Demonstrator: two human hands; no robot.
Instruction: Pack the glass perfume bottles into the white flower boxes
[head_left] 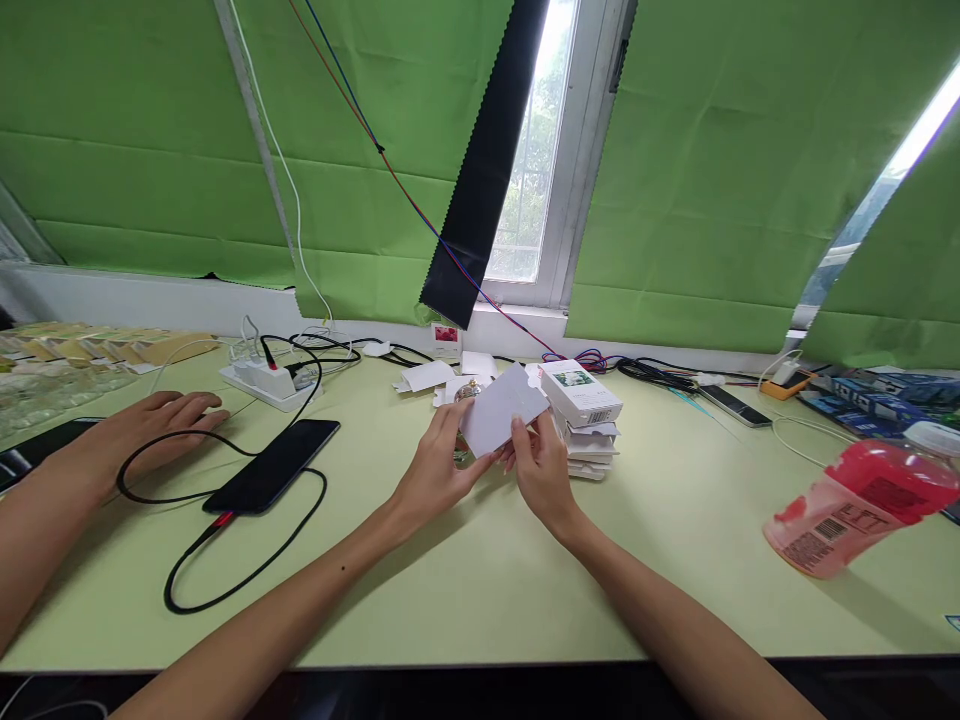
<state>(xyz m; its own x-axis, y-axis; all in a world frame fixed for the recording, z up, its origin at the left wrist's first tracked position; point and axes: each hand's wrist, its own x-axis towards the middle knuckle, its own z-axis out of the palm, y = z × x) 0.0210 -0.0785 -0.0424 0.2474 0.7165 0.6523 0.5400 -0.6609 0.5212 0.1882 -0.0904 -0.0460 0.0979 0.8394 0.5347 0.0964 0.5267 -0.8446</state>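
My left hand [435, 465] and my right hand [541, 470] both grip a flat white carton [501, 408], tilted, a little above the pale green table [480, 580]. Behind the carton a small glass bottle [466, 392] with a gold top shows partly. To the right of my hands lies a stack of flat white cartons [592, 445] with a folded white box [579, 392] on top.
Another person's hand [146, 425] rests on the table at left, near a black phone [274, 465] on a black cable. A white power strip [268, 382] stands behind it. A pink-filled plastic bottle [862, 508] lies at right. Loose white cards [424, 377] and cables run along the back edge.
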